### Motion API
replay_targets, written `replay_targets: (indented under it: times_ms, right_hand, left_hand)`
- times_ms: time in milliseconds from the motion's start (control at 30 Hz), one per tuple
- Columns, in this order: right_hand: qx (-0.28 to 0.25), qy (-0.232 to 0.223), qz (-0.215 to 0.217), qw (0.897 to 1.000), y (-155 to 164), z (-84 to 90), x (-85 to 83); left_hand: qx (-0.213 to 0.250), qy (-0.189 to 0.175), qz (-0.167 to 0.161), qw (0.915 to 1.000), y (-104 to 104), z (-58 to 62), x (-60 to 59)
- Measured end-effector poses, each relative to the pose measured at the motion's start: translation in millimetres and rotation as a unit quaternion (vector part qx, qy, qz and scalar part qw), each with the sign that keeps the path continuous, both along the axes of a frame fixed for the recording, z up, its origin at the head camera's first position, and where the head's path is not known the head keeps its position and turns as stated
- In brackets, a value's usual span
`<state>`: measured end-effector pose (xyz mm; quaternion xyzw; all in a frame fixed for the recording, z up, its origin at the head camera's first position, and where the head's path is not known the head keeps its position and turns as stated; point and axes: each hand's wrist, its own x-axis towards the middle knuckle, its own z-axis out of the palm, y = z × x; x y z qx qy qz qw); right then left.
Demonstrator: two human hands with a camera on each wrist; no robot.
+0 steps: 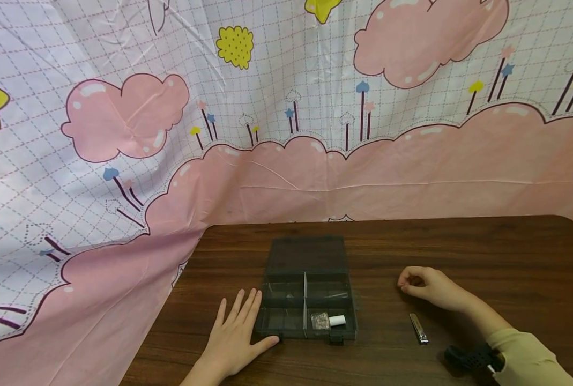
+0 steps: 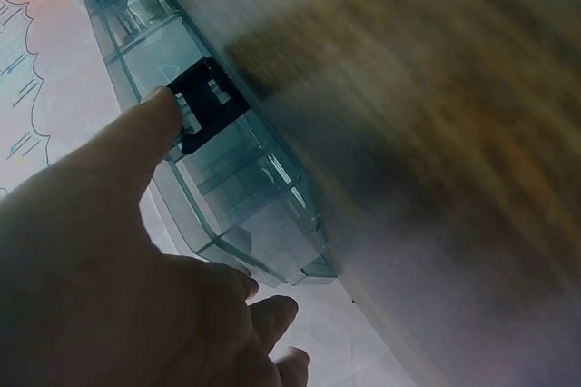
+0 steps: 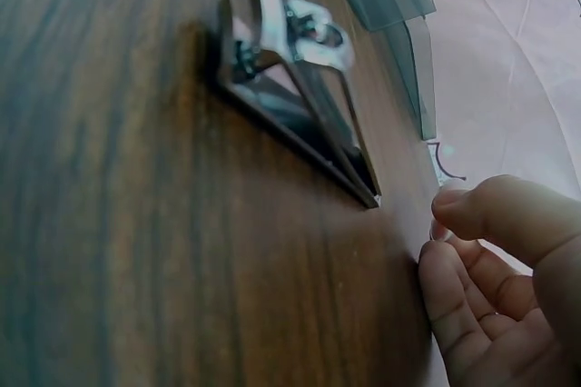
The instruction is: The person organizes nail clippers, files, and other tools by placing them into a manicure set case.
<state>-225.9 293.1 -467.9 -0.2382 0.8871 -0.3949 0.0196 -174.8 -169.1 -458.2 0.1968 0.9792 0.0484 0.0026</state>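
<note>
A dark translucent compartment box (image 1: 283, 333) lies on the table with its lid (image 1: 307, 254) folded back. In its front right section is a small glittery bottle (image 1: 320, 321) with a white cap (image 1: 337, 320), apparently nail polish. My left hand (image 1: 235, 335) rests along the box's left side, fingers straight and spread. In the left wrist view, its thumb touches a black latch (image 2: 211, 105) at the box's front. To the right, my right hand (image 1: 433, 288) hovers above or rests on the table with loosely curled fingers, seemingly holding nothing. Nearest to it is a metal nail clipper (image 1: 418, 328).
The brown wooden table (image 1: 378, 364) ends at the back against a hanging pink and white patterned cloth (image 1: 286, 182). A black strap (image 1: 474, 358) sits at the right wrist by a pale sleeve (image 1: 532, 356). A thin clear item (image 1: 336, 295) shows in the box's back right section.
</note>
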Motion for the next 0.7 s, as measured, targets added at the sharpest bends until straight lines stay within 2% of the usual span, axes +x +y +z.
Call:
replay_targets:
  times_ms: [400, 567, 700]
  right_hand:
    - [-0.014, -0.003, -0.009, 1.0, 1, -2.0, -0.8]
    - [-0.009, 0.008, -0.012, 1.0, -4, 2.1, -0.8]
    - [-0.013, -0.001, -0.006, 1.0, -10, 6.8, -1.5]
  left_hand:
    - [-0.001, -0.001, 0.001, 1.0, 0, 0.7, 0.9]
    - [0.002, -0.002, -0.001, 1.0, 0, 1.2, 0.8]
    - [0.001, -0.001, -0.001, 1.0, 1, 1.4, 0.5]
